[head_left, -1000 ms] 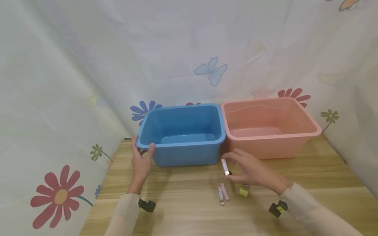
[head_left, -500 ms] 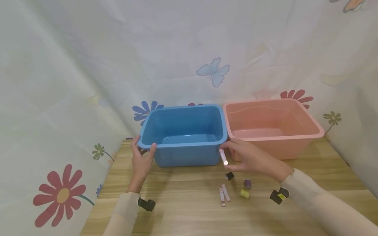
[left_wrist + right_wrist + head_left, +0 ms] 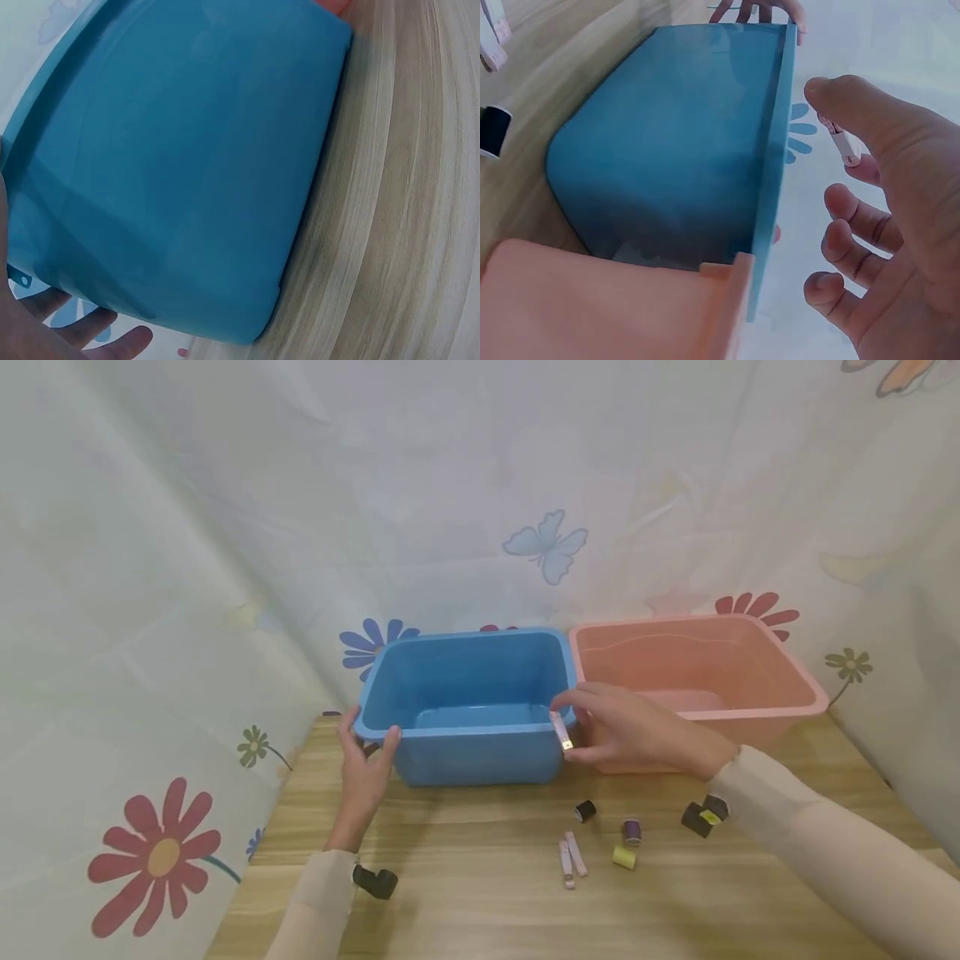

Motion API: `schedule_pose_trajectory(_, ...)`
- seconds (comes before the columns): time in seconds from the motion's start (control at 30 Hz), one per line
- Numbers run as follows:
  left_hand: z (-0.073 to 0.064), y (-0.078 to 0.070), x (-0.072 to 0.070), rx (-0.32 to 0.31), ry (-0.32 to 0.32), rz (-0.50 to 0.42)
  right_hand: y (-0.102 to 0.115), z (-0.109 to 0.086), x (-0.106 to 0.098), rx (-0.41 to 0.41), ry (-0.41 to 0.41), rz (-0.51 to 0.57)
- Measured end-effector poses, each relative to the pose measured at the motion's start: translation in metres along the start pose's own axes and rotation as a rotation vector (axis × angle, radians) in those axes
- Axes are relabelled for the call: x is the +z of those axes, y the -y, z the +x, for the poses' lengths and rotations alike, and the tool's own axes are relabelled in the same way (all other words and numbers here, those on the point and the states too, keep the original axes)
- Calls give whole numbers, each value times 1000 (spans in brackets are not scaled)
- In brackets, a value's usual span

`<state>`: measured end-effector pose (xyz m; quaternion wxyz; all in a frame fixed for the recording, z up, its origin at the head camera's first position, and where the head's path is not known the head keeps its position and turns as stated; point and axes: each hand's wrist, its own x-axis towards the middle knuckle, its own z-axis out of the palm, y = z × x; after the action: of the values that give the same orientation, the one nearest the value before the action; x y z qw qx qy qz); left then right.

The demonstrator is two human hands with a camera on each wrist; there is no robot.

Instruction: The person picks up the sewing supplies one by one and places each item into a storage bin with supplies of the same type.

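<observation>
In the head view my right hand (image 3: 633, 727) pinches a pale pink nail clipper (image 3: 561, 732) between thumb and index finger, at the front right corner of the blue plastic bin (image 3: 480, 760). The right wrist view has the same clipper (image 3: 846, 144) held above the bin's rim, with the other fingers loosely bent. At the bin's front left corner, my left hand (image 3: 366, 781) grips the rim, thumb in front and fingers round the side. Two more nail clippers (image 3: 567, 863) lie side by side on the wooden table (image 3: 465, 893).
A pink bin (image 3: 765, 727) stands right against the blue one. Near the clippers on the table lie a black thread spool (image 3: 585, 811), a purple spool (image 3: 632, 832) and a yellow spool (image 3: 624, 858). A printed cloth (image 3: 420, 527) hangs behind the bins.
My right hand has risen from over the table to the blue bin's rim with the clipper, uncovering the black and purple spools. My left hand stays on the bin's corner.
</observation>
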<state>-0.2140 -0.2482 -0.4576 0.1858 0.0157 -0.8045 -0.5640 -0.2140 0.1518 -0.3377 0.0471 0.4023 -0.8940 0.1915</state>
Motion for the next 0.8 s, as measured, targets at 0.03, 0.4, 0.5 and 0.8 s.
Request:
schedule_pose_trajectory(0.03, -1, 0, 0, -1, -1, 0, 0, 3, -2, -5, 11, 2)
schedule_pose_trajectory(0.4, -1, 2, 2, 9, -22, -20, 0, 31, -27, -29, 101, -17)
schedule_pose_trajectory(0.5, -1, 2, 1, 3, -18, -13, 1, 37, -34, -30, 112, -24)
schedule_pose_trajectory(0.8, -11, -31, -2, 19, -8, -12, 3, 62, -50, -34, 166, -21)
